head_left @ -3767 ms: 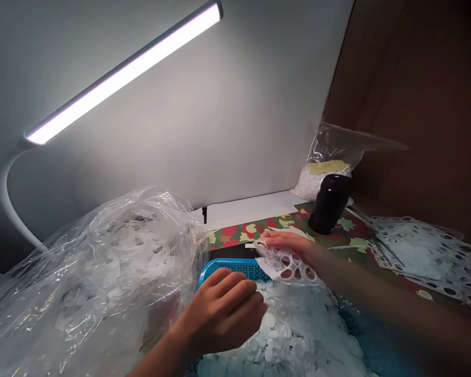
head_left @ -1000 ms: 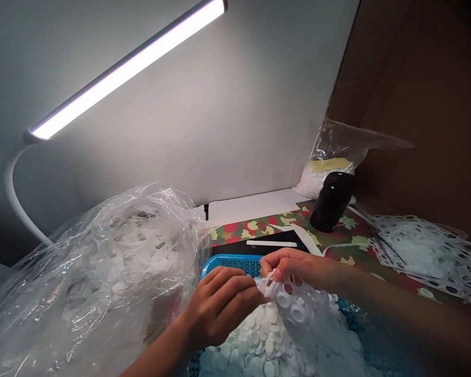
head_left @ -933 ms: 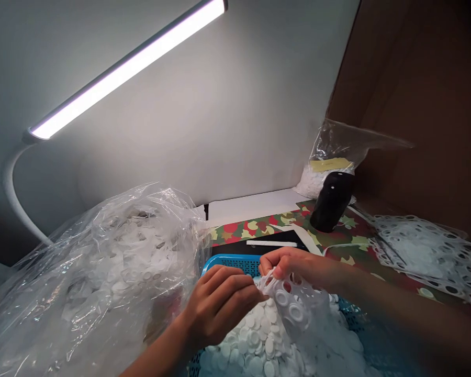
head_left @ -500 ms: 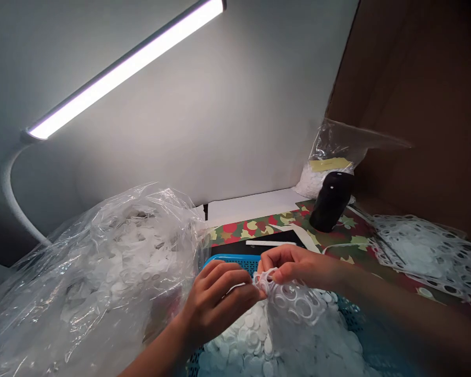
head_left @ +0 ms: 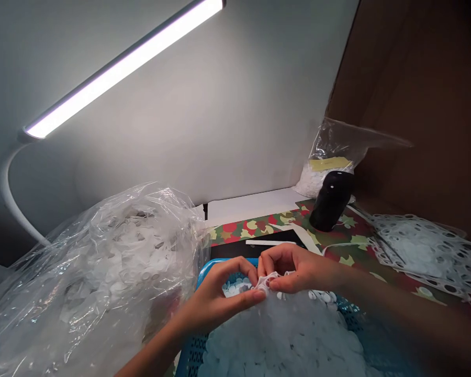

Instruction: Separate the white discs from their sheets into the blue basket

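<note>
"White lattice [head_left: 263,283]: where is it, and how is it held?"

"Between the left hand [head_left: 215,294] and the right hand [head_left: 310,269]; each grip pinches it, thumb against fingers."

"What could go wrong?"

"Uneven pulling could tear it, I'd judge, and a loose pinch could drop it onto the discs [head_left: 290,343] below."

"Counts?"

"One lattice; discs beyond counting; one blue basket [head_left: 204,269] beneath the grip; one clear bag [head_left: 141,251] left of it; one white stick [head_left: 267,243] just beyond; one black container [head_left: 332,201] farther right."
</note>
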{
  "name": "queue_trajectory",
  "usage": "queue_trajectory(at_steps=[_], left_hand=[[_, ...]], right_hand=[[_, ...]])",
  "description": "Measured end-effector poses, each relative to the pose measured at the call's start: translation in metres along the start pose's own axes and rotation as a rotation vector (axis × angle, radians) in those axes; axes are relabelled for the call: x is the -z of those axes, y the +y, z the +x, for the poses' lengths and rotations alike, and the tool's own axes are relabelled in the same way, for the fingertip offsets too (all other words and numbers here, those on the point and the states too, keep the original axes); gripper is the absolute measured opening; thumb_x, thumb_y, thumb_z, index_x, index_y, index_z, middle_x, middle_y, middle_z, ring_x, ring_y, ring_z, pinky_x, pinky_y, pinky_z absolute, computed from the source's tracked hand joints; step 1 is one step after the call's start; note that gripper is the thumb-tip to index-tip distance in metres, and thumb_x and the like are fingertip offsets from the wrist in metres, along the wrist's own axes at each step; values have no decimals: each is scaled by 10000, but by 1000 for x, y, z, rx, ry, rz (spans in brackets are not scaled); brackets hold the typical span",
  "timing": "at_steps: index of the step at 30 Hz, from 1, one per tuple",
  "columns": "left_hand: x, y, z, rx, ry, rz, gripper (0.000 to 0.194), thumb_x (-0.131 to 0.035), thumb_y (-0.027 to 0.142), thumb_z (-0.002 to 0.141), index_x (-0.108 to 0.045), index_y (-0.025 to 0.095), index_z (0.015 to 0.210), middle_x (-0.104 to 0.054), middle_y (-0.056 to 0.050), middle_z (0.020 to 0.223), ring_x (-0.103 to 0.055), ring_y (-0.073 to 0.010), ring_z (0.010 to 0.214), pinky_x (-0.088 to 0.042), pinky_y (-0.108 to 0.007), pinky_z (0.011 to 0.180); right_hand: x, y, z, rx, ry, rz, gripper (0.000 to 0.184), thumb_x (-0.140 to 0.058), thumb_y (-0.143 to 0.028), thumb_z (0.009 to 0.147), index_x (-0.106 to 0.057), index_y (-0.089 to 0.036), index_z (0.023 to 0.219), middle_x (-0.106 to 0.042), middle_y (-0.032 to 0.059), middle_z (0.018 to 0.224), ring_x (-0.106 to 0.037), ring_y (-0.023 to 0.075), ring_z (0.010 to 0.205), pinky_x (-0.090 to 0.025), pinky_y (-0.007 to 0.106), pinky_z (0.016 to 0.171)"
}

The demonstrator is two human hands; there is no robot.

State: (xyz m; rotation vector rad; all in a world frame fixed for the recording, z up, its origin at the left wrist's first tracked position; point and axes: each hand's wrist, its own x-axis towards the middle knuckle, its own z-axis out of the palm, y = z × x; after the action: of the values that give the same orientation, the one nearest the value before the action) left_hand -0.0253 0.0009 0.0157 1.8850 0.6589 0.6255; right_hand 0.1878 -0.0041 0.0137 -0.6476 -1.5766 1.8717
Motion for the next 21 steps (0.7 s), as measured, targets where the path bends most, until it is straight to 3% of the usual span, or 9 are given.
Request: queue_trajectory(at_steps=[6,15,21], left_hand=[[-1,-4,-1,32,-34,-211,166,-579,297,854,-483,171,802,-530,-12,835,-493,-116,791,-404,-247,727],[4,-12,1,-85,52,-182,134,-622,196,820,-506,159,763,-566,-17,815,-540,-122,785,-416,-259,730],[5,-10,0,-96,46,-236,163,-633,169,803,-488,162,729,-559,-11,800,-536,-121,769,-415,-255,702]], right_hand=[[1,-1,3,-4,22,119,226,-708,-221,720,-513,-119,669,-622,43,797,-505,99,660,-324,206,562],[1,7,3,-93,95,267,229,-652,-224,721,-440,-148,678,-599,25,781,-437,70,560,-291,187,500],[3,12,3,-174,136,285,234,-627,-271,708,-417,-168,703,-598,28,830,-404,61,515,-216,162,398]])
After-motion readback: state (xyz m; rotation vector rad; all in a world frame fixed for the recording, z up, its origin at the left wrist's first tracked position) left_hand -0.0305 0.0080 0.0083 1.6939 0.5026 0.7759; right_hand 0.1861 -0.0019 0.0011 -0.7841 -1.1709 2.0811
